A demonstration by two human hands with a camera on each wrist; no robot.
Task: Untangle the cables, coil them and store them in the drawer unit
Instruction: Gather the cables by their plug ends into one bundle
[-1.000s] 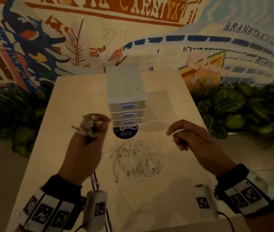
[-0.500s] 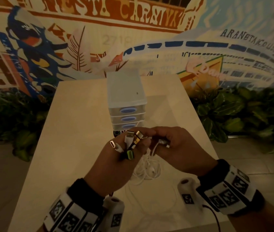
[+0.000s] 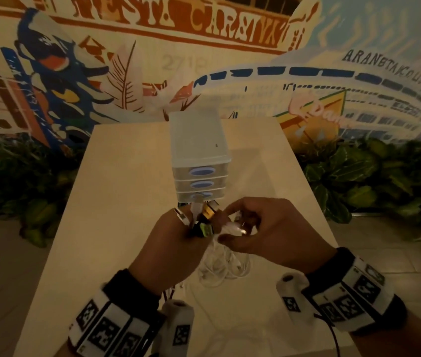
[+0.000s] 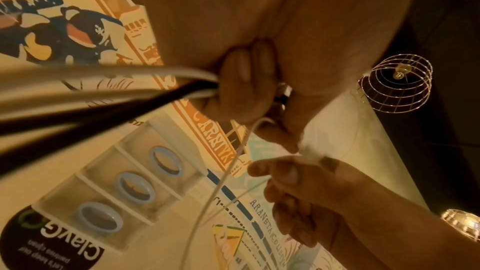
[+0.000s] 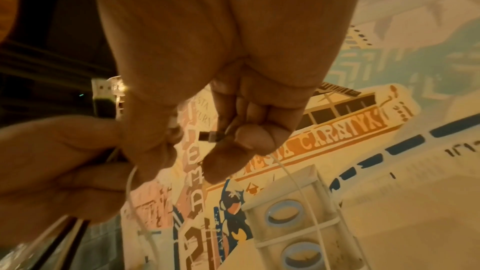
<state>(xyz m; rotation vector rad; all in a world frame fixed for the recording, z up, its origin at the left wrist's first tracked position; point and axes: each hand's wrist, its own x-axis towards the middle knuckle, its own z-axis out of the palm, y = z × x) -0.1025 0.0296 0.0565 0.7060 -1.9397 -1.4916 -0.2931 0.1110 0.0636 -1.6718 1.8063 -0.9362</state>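
Note:
My left hand grips a bundle of cables, white and black; their plugs stick up above the fist. In the left wrist view the cables run out of the curled fingers. My right hand sits right against the left and pinches a thin white cable end, also seen as a thin white cable in the right wrist view. A tangle of white cables hangs or lies below both hands. The white drawer unit with three blue-handled drawers stands just beyond the hands, all shut.
The light wooden table carries the drawer unit on a dark round sticker. A painted mural wall stands behind, with green plants on both sides of the table. A wire lamp hangs overhead.
My hands were apart, the right pulling a white cable sideways. They came together over the tangle, and the right hand now pinches a cable end beside the left hand's plugs.

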